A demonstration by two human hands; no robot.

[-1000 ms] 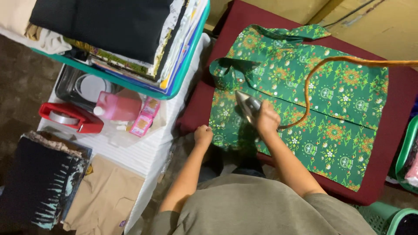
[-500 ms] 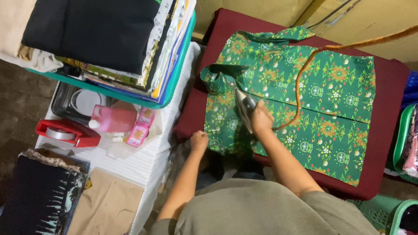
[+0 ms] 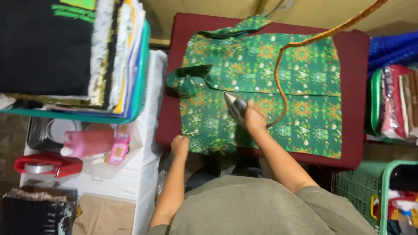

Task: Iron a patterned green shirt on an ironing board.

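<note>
Head view: the right hand [image 3: 254, 118] is closed around an iron [image 3: 235, 105] resting on a green patterned shirt [image 3: 270, 87] spread over the maroon board [image 3: 352, 95]. The left hand [image 3: 180, 145], fingers curled, pins the shirt's near edge.

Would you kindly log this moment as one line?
right hand grips iron on green shirt | left hand holds shirt edge | orange cord trails across

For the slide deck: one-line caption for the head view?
Right hand presses an iron on a green patterned shirt; left hand holds its edge.
</note>
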